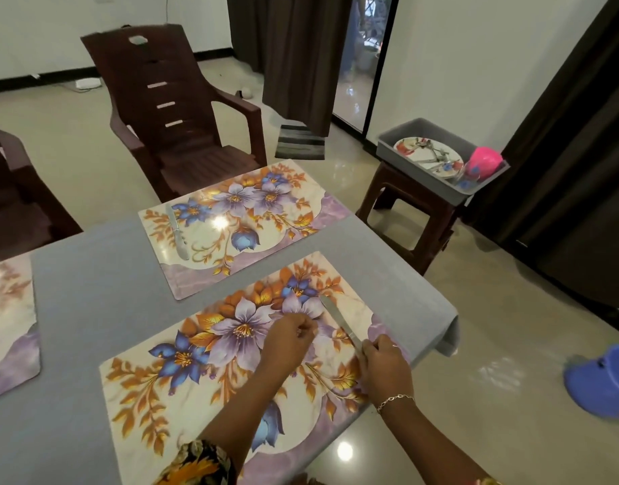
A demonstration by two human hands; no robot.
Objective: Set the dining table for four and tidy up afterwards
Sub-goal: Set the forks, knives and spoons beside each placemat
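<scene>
The right hand is clamped on the handle end of the knife, whose blade runs diagonally up-left across the placemat, nearer than the loosely curled, empty left hand.

Dark brown plastic armchair beyond the far edge, turned slightly aside. Part of a second brown chair at left edge. Dark curtain hanging by a glass door; striped mat on the floor below its hem. More dark curtain at right. Blue plastic object on glossy pale tiled floor — kind unclear. White walls, black skirting; small white item on floor near wall.
</scene>
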